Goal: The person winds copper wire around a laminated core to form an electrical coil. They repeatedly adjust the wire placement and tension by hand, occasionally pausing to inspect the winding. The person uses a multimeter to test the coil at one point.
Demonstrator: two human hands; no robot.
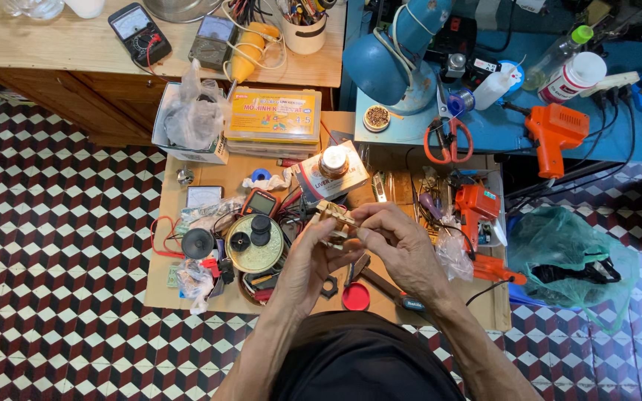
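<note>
Fingers of both hands (left [307, 256], right [397, 239]) pinch small tan part [334, 217].

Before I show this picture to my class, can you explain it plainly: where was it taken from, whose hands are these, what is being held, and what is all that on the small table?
There is one picture, taken by a camera worn on a person's head, looking straight down. No machine is involved: the left hand and right hand are the person's own. Together they hold a small tan part above a low wooden table; its kind is too small to tell. On the table lie a round brass-coloured tin, a red lid, a small meter and a yellow parts box. Beyond, a blue bench carries a blue lamp, orange-handled scissors and an orange gun-shaped tool.
</note>
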